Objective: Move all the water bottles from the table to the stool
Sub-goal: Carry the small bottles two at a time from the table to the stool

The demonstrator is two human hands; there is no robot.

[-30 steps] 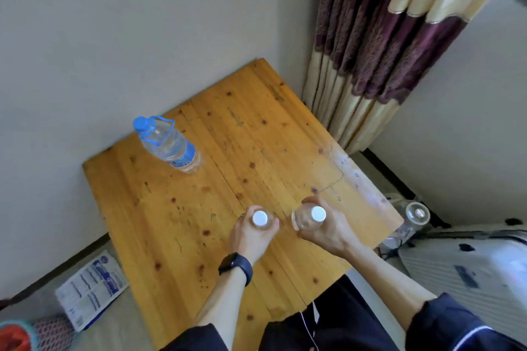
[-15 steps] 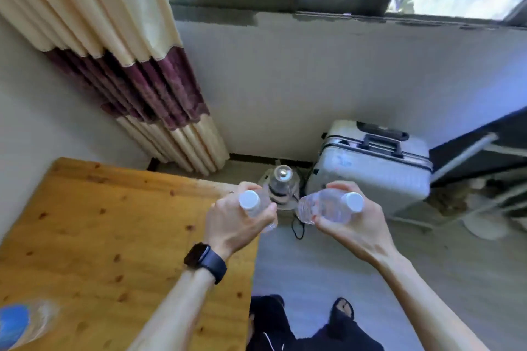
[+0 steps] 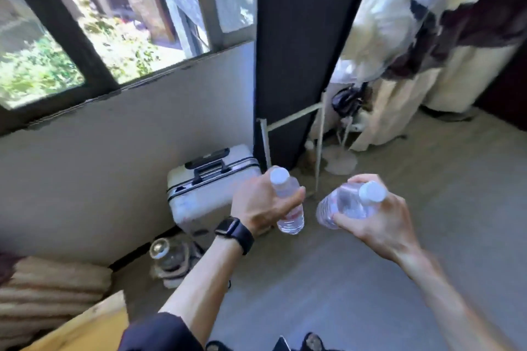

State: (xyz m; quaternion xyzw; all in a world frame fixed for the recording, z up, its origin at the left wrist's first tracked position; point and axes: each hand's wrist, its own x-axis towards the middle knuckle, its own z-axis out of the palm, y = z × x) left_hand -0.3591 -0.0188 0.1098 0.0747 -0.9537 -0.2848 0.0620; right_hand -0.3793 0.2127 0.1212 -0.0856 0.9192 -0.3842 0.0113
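Note:
My left hand (image 3: 261, 205), with a black watch on the wrist, grips a small clear water bottle (image 3: 288, 208) with a white cap, held nearly upright in the air. My right hand (image 3: 379, 222) grips a second clear water bottle (image 3: 343, 204), tilted on its side with the white cap pointing right. Both bottles hang over the grey floor, away from the wooden table (image 3: 94, 325), of which only a corner shows at the bottom left. No stool is in view.
A white hard suitcase (image 3: 199, 194) stands against the wall under the window. A glass jug (image 3: 168, 256) sits on the floor beside it. A dark wardrobe panel (image 3: 293, 65) and a white rack with hanging clothes (image 3: 379, 37) stand ahead. Folded curtain (image 3: 51, 288) lies at left.
Both hands lifted their bottles off the table and carried them rightward as my view swung from the table towards the window, suitcase and wardrobe. The large blue-capped bottle has left the view.

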